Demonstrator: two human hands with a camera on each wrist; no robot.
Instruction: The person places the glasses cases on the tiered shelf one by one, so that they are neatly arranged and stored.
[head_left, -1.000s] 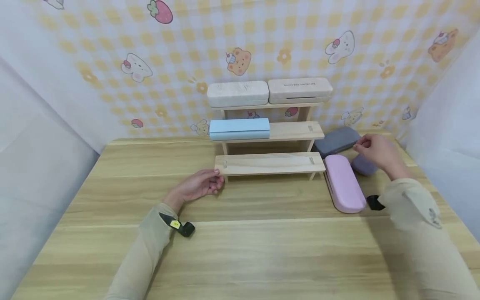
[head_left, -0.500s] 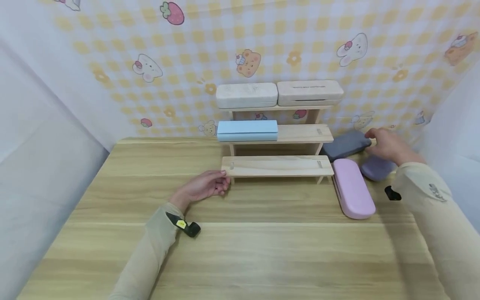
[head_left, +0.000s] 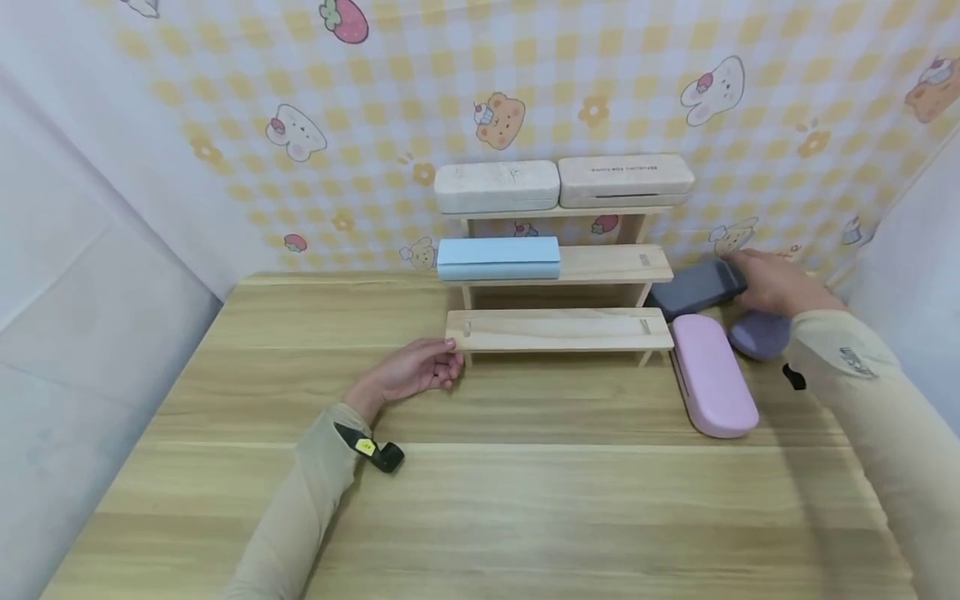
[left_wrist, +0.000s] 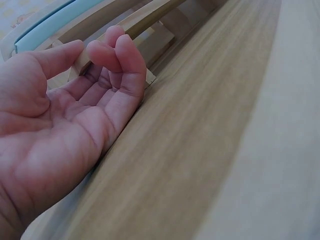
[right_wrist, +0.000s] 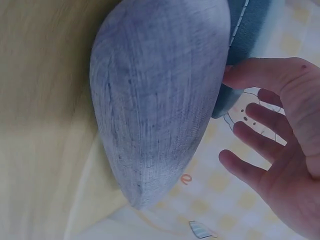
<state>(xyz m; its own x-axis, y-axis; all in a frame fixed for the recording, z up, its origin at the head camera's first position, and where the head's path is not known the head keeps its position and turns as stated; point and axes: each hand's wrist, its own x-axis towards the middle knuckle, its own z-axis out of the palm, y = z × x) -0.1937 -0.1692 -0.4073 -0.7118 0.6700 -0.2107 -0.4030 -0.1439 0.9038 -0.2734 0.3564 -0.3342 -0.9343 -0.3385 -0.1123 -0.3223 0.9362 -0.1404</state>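
A wooden three-tier stand [head_left: 555, 331] stands against the wall. My left hand [head_left: 420, 368] holds the left end of its lowest shelf, thumb on top and fingers curled below. At the right, my right hand [head_left: 776, 282] is at the end of a dark grey glasses case [head_left: 693, 287]. In the right wrist view its thumb touches or overlaps the case's edge; the other visible fingers spread behind, apart from it. A purple-grey fabric case [right_wrist: 155, 95] lies close by, below the hand. A pink glasses case [head_left: 715, 375] rests beside the stand.
Two pale cases, a whitish one [head_left: 497, 187] and a beige one [head_left: 626, 181], sit on the top shelf. A light blue case [head_left: 498, 258] occupies the left of the middle shelf. Behind the wooden table [head_left: 525, 517] hangs a yellow checked cloth [head_left: 360, 108].
My right hand has moved back and right, over the purple-grey case to the dark grey case's end, whose end face now shows more. The left hand stays on the shelf; the head view has shifted.
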